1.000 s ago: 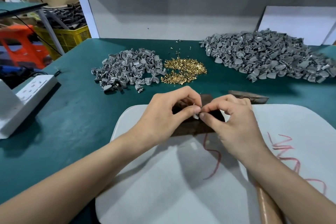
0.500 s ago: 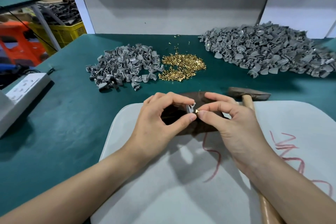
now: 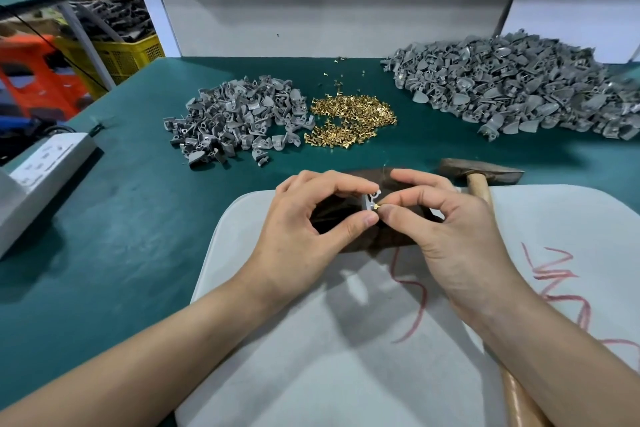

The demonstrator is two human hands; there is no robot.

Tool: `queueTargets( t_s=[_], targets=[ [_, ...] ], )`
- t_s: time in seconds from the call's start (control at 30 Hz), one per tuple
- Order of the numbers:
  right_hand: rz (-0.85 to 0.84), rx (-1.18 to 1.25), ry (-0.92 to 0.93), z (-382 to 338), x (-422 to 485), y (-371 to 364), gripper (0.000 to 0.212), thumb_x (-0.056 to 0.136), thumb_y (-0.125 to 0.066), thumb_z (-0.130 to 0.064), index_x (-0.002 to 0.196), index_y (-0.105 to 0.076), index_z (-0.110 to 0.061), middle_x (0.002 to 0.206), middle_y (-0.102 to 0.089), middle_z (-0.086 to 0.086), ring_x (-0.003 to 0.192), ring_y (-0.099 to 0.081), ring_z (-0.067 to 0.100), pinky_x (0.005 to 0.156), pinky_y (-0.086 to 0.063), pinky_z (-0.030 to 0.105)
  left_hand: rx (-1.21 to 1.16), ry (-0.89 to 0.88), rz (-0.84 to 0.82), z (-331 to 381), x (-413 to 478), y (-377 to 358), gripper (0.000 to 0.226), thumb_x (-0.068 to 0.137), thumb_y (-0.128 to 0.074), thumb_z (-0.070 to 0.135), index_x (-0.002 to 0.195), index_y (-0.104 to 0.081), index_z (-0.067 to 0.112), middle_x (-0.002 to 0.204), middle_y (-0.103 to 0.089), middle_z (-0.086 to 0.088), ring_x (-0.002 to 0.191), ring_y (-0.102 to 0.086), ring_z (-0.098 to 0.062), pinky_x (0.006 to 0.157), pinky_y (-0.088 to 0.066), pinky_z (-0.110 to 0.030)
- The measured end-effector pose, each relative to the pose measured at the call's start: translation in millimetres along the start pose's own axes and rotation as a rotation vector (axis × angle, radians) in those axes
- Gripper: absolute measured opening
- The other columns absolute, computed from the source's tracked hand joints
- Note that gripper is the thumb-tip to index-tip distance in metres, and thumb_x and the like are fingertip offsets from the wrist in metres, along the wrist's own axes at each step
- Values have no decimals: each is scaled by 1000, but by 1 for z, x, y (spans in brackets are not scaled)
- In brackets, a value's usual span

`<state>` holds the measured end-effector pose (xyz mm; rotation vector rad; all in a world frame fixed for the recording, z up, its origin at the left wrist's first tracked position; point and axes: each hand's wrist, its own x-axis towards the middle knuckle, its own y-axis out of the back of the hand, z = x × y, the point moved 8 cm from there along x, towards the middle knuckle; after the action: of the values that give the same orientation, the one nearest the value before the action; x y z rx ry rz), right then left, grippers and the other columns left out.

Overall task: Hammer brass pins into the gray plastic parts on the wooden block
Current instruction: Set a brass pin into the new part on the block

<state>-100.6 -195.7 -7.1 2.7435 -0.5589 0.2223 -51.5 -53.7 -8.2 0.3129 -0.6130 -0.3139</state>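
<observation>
My left hand (image 3: pixel 311 222) pinches a small gray plastic part (image 3: pixel 370 199) between thumb and forefinger, just above the dark wooden block (image 3: pixel 391 239). My right hand (image 3: pixel 446 232) pinches a brass pin (image 3: pixel 377 207) and holds its tip against the side of that part. The block lies on a white board (image 3: pixel 311 357) and is mostly hidden by both hands. A wooden-handled hammer (image 3: pixel 481 173) lies to the right, its head on the green table, its handle running under my right forearm.
A small pile of gray parts (image 3: pixel 239 123) and a heap of brass pins (image 3: pixel 351 121) lie beyond the block. A large gray-part pile (image 3: pixel 512 83) fills the back right. A white power strip (image 3: pixel 48 166) sits at the left edge.
My hands have lifted the gray part slightly off the block and turned it, so the part and the brass pin now show between my fingertips. The view has tilted down a little.
</observation>
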Motion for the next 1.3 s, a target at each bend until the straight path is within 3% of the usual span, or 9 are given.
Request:
queueTargets(
  t_s=[0.37,0.67,1.17,1.3],
  targets=[
    [-3,24,14,-4,0,0,17,76,-73,-4,67,-71,-19,111,-64,-2,81,-34,-39,64,-23,-12,8,1,2,-1,-1,1,27,79,-66,44,105,-63,40,90,-62,27,93,-57,-11,92,-43,-47],
    [-5,-32,14,-4,-1,-1,19,77,-73,-6,66,-70,-21,111,-63,-3,78,-27,-43,64,-19,-13,-13,7,8,-2,0,1,26,79,-66,43,105,-64,40,91,-64,22,93,-59,-18,90,-44,-51],
    [-10,-54,69,-7,-1,-3,12,78,-72,-3,72,-72,-14,113,-62,2,79,-30,-41,63,-20,-13,-93,52,12,-7,-1,1,23,76,-69,43,99,-68,38,93,-67,18,96,-62,-21,91,-47,-51],
    [21,-115,90,-4,0,-2,17,77,-73,-9,68,-71,-24,112,-62,-7,84,-28,-38,69,-18,-12,-120,62,9,-8,-1,0,23,74,-70,43,97,-68,39,94,-68,18,98,-63,-21,92,-47,-51]
  ],
)
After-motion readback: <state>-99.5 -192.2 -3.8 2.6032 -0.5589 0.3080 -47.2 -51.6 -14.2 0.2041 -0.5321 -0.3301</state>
